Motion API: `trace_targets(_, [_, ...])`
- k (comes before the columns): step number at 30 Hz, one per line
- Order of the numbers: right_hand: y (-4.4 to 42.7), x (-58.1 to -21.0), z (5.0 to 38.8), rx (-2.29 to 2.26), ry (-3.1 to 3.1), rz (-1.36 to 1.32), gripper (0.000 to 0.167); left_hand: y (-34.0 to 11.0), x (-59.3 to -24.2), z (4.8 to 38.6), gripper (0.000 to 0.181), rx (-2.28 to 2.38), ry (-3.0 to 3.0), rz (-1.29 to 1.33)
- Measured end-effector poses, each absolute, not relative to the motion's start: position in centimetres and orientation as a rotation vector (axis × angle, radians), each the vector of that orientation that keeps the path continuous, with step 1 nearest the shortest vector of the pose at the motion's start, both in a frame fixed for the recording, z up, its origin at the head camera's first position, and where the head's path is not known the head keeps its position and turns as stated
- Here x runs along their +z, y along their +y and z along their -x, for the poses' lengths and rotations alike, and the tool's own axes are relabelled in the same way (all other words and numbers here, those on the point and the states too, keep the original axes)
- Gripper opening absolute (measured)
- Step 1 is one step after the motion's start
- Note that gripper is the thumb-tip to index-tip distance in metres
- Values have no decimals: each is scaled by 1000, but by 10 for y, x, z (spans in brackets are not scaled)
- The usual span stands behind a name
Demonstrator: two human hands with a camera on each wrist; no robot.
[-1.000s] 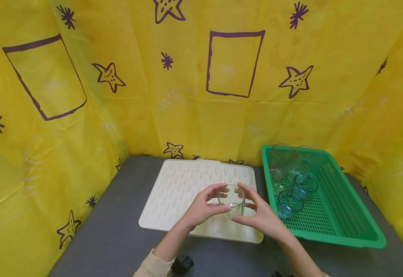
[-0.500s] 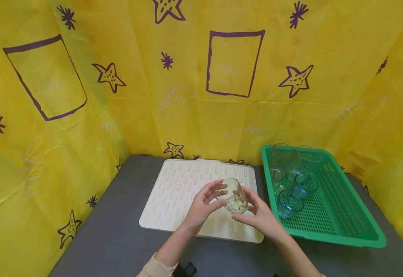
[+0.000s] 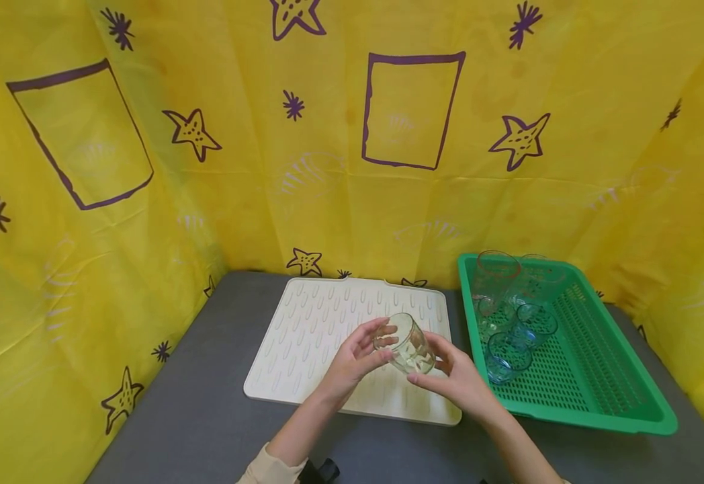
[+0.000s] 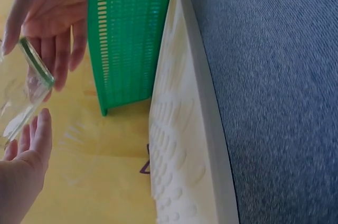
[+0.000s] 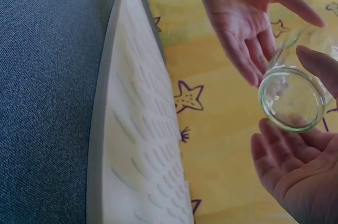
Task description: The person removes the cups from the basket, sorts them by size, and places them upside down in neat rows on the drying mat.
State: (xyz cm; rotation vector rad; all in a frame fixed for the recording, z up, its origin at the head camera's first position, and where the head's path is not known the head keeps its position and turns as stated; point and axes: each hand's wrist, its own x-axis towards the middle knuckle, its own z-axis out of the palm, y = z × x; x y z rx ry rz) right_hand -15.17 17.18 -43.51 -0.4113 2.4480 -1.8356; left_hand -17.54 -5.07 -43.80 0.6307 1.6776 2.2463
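A clear, faintly green glass [image 3: 411, 348] is held tilted above the white ribbed mat [image 3: 312, 329], its mouth toward the upper left. The left hand [image 3: 352, 363] grips it near the rim, and the right hand [image 3: 457, 378] grips it near the base. In the left wrist view the glass [image 4: 26, 84] lies between the left hand [image 4: 24, 174] and the right hand [image 4: 55, 20]. The right wrist view shows the round base of the glass [image 5: 293, 100] above the fingers of the right hand [image 5: 301, 166]; the left hand [image 5: 245, 20] is beyond it.
A green perforated basket [image 3: 606, 363] stands right of the mat. Several glasses are in its left part, among them a blue glass [image 3: 507, 359] and a tall red-rimmed glass [image 3: 497, 279]. A yellow patterned cloth [image 3: 255, 134] hangs behind the grey table [image 3: 189, 376].
The glass, more upright a second ago, has tipped with its mouth to the left and its base to the right. Both hands have shifted slightly around it. Basket and mat stay where they were.
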Motion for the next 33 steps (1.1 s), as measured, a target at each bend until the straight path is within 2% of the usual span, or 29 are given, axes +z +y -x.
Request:
trace_targets(6, [177,-433,148,-1716,2571,437,71,-61,-434,178,66,2148,1757,-725])
trace_targets(15, [183,-431,145,-1659,2603,531,65,-72,-427,182,68,1954,1875,-832])
trace_targets(33, [182,-436,143,-1604,2589,693,65,-77,-426,179,65,1744,2085,-821])
